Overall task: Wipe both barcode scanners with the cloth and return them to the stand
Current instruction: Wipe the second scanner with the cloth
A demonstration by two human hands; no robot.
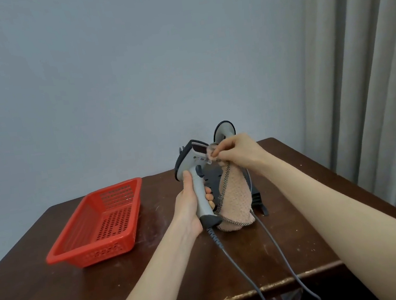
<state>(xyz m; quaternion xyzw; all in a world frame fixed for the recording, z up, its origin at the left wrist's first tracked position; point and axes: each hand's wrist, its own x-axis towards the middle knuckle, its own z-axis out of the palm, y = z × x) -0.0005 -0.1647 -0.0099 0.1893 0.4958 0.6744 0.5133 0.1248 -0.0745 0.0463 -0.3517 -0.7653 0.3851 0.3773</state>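
At table (59, 291) centre, the left hand (191, 205) grips the scanner (196, 175) round its handle, fingers curled. The handle's long axis runs from 5 o'clock, where the cable (232, 257) leaves, up to 11 o'clock. The head points toward 2 o'clock, its window facing the right hand (237, 152). That hand sits at 3 o'clock of the head and pinches the cloth (235, 200) against the window, while the rest of the cloth hangs to 6 o'clock beside the handle. The stand (258, 199) lies just behind the cloth, nearer the right hand. The second scanner (224, 130) rises at 12 o'clock of that hand, partly hidden and apparently in the stand. Judging by this, wiping goes on along the head and the return comes later.
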